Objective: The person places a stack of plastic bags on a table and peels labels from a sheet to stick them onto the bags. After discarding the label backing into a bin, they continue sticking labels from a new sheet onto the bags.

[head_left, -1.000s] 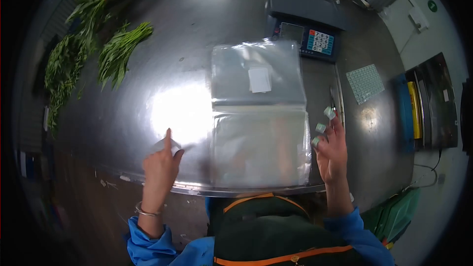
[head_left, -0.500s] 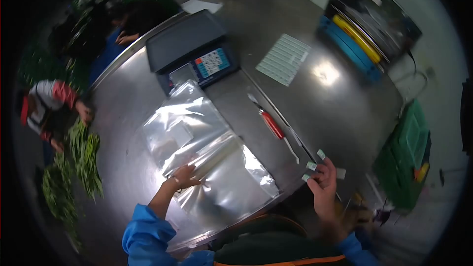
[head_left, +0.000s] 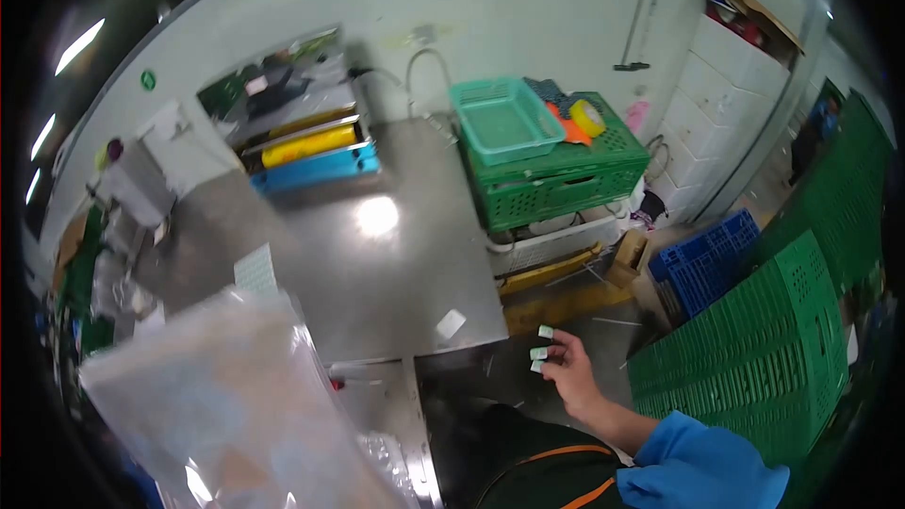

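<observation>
A large clear plastic bag stack [head_left: 226, 396] is raised at the lower left, close to the camera, and covers part of the metal table [head_left: 424, 273]. My left hand is hidden, with only the bags showing on that side. My right hand [head_left: 570, 372] is out beyond the table's front edge, fingers apart, with small white-green labels [head_left: 539, 354] stuck on its fingertips. Behind the bags, part of a label sheet [head_left: 255, 271] lies on the table. A small white card [head_left: 451, 323] rests near the table's edge. Only a bit of a red object [head_left: 337, 384] shows beside the bags.
At the back stands a machine with a yellow roller [head_left: 309, 145] and blue base [head_left: 316, 170]. A teal basket [head_left: 506, 118] sits on a green crate [head_left: 556, 193]. Stacked green crates [head_left: 745, 358] and a blue crate [head_left: 712, 259] are at the right. A person [head_left: 813, 137] is far right.
The view has swung right. The plastic bags, flat on the table before, are now lifted towards the camera. My left hand has gone out of sight; my right hand still carries the labels.
</observation>
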`<state>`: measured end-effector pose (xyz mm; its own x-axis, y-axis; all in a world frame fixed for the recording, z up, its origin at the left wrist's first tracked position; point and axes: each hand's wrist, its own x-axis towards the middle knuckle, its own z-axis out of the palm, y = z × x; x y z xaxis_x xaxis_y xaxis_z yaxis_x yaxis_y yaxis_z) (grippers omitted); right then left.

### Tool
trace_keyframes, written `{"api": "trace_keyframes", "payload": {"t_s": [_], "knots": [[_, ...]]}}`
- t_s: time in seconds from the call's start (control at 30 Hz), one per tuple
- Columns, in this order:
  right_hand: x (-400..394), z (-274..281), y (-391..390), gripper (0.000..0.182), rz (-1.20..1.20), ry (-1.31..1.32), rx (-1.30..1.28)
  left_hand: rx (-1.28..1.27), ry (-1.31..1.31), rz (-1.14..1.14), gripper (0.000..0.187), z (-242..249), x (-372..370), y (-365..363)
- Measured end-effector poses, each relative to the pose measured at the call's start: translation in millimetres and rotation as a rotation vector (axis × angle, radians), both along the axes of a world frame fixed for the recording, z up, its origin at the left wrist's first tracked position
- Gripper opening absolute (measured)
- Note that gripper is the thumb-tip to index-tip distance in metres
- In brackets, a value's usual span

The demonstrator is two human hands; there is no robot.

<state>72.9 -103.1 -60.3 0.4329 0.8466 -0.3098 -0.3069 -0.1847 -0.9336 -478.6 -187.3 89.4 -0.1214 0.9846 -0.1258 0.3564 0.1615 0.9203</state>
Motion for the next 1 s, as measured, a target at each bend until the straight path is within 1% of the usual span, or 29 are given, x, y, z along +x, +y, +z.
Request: {"api": "trace_keyframes", "payload": {"t_s": [0.07, 0.13, 0.2, 0.23, 0.27, 0.33, 0.4, 0.43, 0.47, 0.5, 0.53, 0.57, 0.6, 0.63, 0.67, 0.73, 0.77, 0.8, 0.83, 0.87, 0.9, 0.97, 1.0], "knots": [[9, -12, 4, 0.056, -0.045, 0.024, 0.030, 0.161, -0.023, -0.023, 0.022, -12, 52, 46], [24, -16, 20, 0.054, -0.019, 0.094, 0.060, 0.333, -0.064, -0.031, 0.023, -13, 122, 92], [45, -15, 39, 0.051, -0.060, 0.106, 0.157, 0.151, -0.575, 0.023, 0.044, 42, 271, 158], [60, -20, 46, 0.055, -0.076, 0.114, 0.176, 0.078, -0.489, 0.000, 0.053, 40, 300, 189], [76, -22, 52, 0.055, -0.123, 0.129, 0.159, 0.001, -0.402, -0.016, 0.061, 34, 331, 223], [114, -25, 55, 0.056, -0.223, 0.101, 0.124, 0.037, -0.247, -0.278, 0.061, 42, 392, 289], [156, -32, 50, 0.057, -0.360, 0.124, 0.139, 0.155, -0.229, -0.403, 0.060, 57, 456, 347], [179, -30, 48, 0.058, -0.421, 0.102, 0.079, 0.173, -0.404, -0.396, 0.060, 66, 487, 374], [202, -37, 45, 0.057, -0.478, 0.070, 0.090, 0.183, -0.574, -0.383, 0.061, 73, 513, 399], [221, -38, 42, 0.057, -0.542, 0.068, 0.034, 0.210, -0.664, -0.395, 0.055, 75, 537, 425], [238, -38, 42, 0.057, -0.607, 0.064, -0.022, 0.235, -0.757, -0.406, 0.050, 72, 559, 450], [248, -38, 42, 0.057, -0.623, 0.065, -0.036, 0.216, -0.758, -0.417, 0.050, 65, 579, 475], [259, -37, 43, 0.058, -0.669, 0.060, -0.026, 0.256, -0.813, -0.382, 0.049, 54, 597, 502], [268, -38, 44, 0.058, -0.715, 0.052, -0.016, 0.296, -0.869, -0.344, 0.048, 39, 612, 527], [274, -41, 45, 0.058, -0.729, 0.047, -0.025, 0.281, -0.875, -0.352, 0.048, 19, 623, 551], [274, -51, 45, 0.059, -0.735, 0.048, -0.049, 0.231, -0.937, -0.249, 0.045, -26, 645, 606], [272, -54, 46, 0.058, -0.744, 0.081, -0.080, 0.245, -0.867, -0.325, 0.055, -67, 641, 637], [270, -58, 46, 0.058, -0.797, 0.074, -0.089, 0.176, -0.752, -0.265, 0.059, -102, 633, 658], [268, -61, 46, 0.057, -0.756, 0.121, -0.084, 0.117, -0.632, -0.210, 0.063, -127, 639, 669], [267, -63, 47, 0.057, -0.708, 0.167, -0.073, -0.027, -0.430, -0.247, 0.068, -103, 652, 629], [267, -60, 49, 0.057, -0.746, 0.166, -0.072, 0.118, 0.000, -0.208, 0.066, -118, 641, 636], [267, -52, 59, 0.055, -0.646, 0.174, -0.063, 0.537, -0.102, -0.237, 0.062, -162, 611, 662], [263, -56, 64, 0.055, -0.686, 0.173, -0.052, 0.536, -0.075, -0.324, 0.057, -156, 608, 652]]}}
